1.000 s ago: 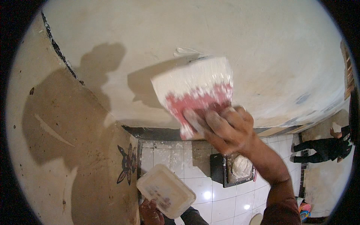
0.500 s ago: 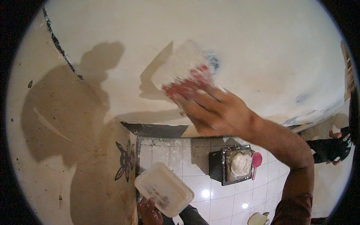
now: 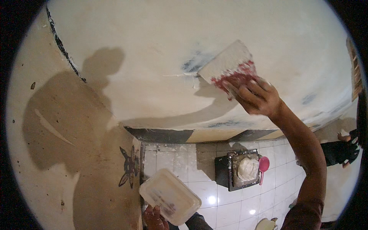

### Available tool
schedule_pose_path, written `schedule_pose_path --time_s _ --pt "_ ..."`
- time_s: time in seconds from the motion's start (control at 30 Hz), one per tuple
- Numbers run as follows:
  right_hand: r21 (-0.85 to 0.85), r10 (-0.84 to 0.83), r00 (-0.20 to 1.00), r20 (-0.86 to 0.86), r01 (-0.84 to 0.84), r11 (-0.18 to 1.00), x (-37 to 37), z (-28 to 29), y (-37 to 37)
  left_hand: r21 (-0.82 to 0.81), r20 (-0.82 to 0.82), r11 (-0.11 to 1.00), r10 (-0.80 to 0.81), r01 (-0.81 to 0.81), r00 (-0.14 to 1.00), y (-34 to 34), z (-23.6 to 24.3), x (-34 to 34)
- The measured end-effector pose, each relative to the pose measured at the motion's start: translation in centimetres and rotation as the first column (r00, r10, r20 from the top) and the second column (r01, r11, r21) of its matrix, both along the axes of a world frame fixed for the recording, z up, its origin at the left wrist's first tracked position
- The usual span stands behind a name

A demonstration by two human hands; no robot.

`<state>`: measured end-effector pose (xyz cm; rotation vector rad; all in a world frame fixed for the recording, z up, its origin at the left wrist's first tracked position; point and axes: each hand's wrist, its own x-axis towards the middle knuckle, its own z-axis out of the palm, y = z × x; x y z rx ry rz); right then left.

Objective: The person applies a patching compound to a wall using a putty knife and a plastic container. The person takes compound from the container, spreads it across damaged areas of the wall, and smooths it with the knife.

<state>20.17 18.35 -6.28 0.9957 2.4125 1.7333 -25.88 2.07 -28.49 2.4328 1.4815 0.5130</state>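
Observation:
My right hand (image 3: 258, 97), arm stretched up, grips the red back of a wide putty knife (image 3: 230, 61) smeared with white paste. Its blade slants against the pale wall (image 3: 153, 38), with the left corner at the surface. Just left of the blade are a dark bluish patch (image 3: 189, 65), a thin white ridge and a short drip of paste (image 3: 195, 83). Low at the left, my left hand (image 3: 155, 218) holds a whitish plastic tub (image 3: 170, 195) by its near-left edge; grey smears show inside it.
On the tiled floor (image 3: 203, 191), a black box-like stand (image 3: 222, 170) carries a mound of white paste (image 3: 248, 169), beside a pink ladle (image 3: 263, 164). A second wall (image 3: 103, 191) meets the first at left. Another person in dark clothes (image 3: 339, 152) is at far right.
My right hand has swung right with the putty knife, baring the dark patch, the white ridge and the drip on the wall. The left hand and tub have barely shifted.

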Motion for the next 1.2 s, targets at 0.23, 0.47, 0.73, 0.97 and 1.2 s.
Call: schedule_pose_path --time_s 0.23,0.47,0.73,0.97,1.2 --pt "0.015 -0.056 0.998 0.018 0.056 0.998 1.6 0.7 0.1 -0.077 0.174 0.997 0.028 -0.014 0.984 -0.9 -3.4 -0.4" --pt "-0.025 -0.079 0.992 0.095 0.082 0.996 -0.9 2.4 0.7 -0.004 -0.184 1.000 -0.013 0.012 0.983 -0.2 -2.4 -0.2" --pt "-0.448 0.213 0.967 -0.142 -0.254 0.857 -6.5 -1.6 3.0 -0.142 0.260 0.990 0.060 -0.023 0.964 0.5 -0.5 1.3" --pt "-0.456 0.107 0.937 0.333 0.061 0.888 -6.5 -0.2 6.4 -0.153 0.237 0.984 0.126 -0.091 0.963 0.0 -0.8 1.8" --pt "-0.049 -0.007 0.918 0.398 0.029 0.998 1.1 9.3 -3.2 -0.245 0.350 0.963 0.194 -0.110 0.916 -0.1 -0.7 1.4"
